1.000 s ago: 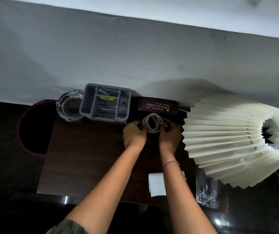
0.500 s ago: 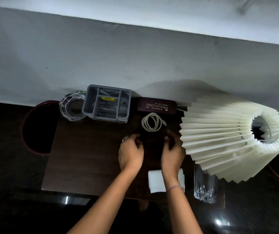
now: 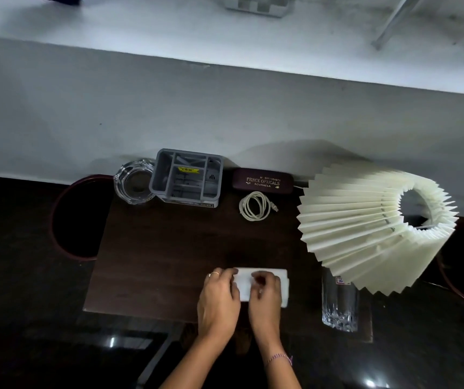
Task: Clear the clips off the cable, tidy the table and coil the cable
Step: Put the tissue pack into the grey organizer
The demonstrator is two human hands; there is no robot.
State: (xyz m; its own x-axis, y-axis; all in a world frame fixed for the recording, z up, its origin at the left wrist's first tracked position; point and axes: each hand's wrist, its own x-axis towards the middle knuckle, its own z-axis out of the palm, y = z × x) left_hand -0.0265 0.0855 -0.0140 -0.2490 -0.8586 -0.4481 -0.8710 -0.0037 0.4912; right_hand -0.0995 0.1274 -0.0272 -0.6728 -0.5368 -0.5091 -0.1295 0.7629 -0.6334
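Note:
The white cable [image 3: 255, 206] lies coiled in a small loop on the dark wooden table [image 3: 155, 248], just in front of the maroon glasses case [image 3: 263, 181], with its plug pointing right. No clips show on it. Both hands are well short of the cable, near the table's front edge. My left hand [image 3: 219, 297] and my right hand [image 3: 265, 293] hover side by side over a folded white napkin [image 3: 281, 279], fingers loosely curled. I see nothing held in either hand.
A grey compartment organiser [image 3: 187, 178] and a glass ashtray [image 3: 134, 181] stand at the back left. A pleated cream lampshade [image 3: 365, 226] overhangs the right side, above a cut-glass tumbler [image 3: 339, 304]. A pale wall runs behind the table.
Both hands let go of the coiled cable and drew back toward me, from the back of the table to the napkin. The cable stays coiled in place.

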